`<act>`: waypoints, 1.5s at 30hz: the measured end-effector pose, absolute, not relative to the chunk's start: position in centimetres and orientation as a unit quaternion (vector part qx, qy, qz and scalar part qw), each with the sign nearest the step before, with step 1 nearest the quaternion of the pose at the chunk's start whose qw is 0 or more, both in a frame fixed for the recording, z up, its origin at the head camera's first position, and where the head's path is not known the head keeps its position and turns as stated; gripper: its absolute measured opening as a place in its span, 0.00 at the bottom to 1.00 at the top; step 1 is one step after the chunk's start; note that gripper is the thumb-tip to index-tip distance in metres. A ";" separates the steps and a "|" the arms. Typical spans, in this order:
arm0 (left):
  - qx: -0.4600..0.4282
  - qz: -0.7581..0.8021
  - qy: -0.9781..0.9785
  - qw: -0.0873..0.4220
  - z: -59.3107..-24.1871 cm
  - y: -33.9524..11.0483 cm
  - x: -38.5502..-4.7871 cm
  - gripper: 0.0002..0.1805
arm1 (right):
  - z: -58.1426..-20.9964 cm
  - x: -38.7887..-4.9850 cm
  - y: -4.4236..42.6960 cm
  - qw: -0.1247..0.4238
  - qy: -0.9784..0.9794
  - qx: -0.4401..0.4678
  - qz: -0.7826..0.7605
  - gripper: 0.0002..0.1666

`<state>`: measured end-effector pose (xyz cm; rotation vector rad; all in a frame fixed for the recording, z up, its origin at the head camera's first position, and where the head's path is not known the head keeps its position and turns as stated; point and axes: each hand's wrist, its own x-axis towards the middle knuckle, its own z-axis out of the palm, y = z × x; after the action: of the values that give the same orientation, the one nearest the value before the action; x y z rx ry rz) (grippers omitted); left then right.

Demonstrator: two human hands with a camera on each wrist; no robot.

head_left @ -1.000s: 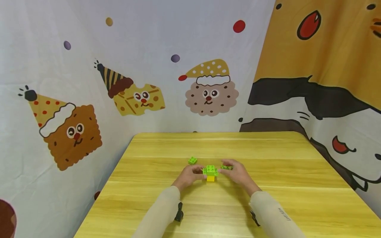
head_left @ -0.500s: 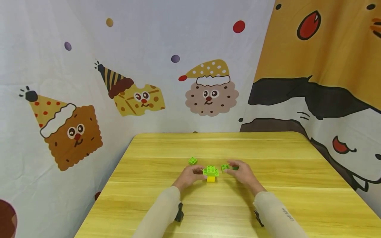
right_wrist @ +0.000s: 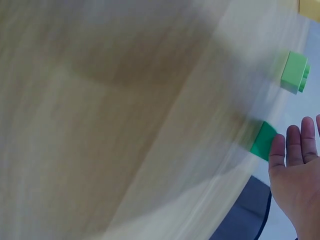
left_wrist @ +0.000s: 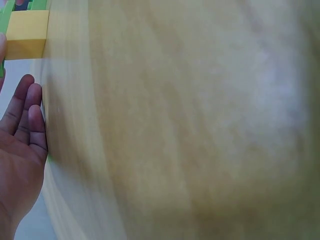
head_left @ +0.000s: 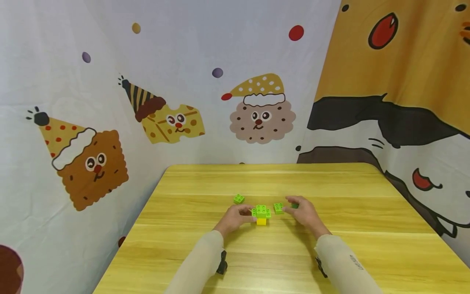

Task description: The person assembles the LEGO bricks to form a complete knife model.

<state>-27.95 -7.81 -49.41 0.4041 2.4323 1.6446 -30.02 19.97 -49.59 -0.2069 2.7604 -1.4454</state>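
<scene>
One white cloth printed with cartoon party figures (head_left: pixel 176 53) is hanging behind a yellow wood-grained tabletop (head_left: pixel 264 261); two cream sleeves (head_left: pixel 200 259) are stretching over it; the left hand (head_left: pixel 234 217) is lightly pinching the side of a small stack, light-green studded plastic (head_left: pixel 261 211) over a yellow plastic block (head_left: pixel 261 221); this stack is standing upright between the hands; the right hand (head_left: pixel 305 213) is keeping its thumb and fingers parted, holding nothing that I can make out; one light-green four-studded plastic block (head_left: pixel 278 208) is lying just beside its thumb, contact uncertain; another light-green plastic block (head_left: pixel 238 199) is lying beyond the left hand; a dark-green plastic block (right_wrist: pixel 262 141) is showing partly behind the right hand's fingers.
</scene>
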 end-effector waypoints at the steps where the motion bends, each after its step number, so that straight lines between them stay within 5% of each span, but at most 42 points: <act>1: 0.136 0.553 0.817 0.089 -49.5 -7.8 -28.0 0.21 | -49.6 -30.1 19.8 0.009 0.884 -0.067 -0.462 0.31; 45: 0.139 0.538 0.825 0.101 -51.1 -8.1 -29.2 0.22 | -51.2 -30.0 18.2 0.011 0.903 -0.089 -0.421 0.27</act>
<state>-29.18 -8.15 -51.08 0.4108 2.4376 1.5892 -29.98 18.23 -51.21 -0.2770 2.8165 -1.3130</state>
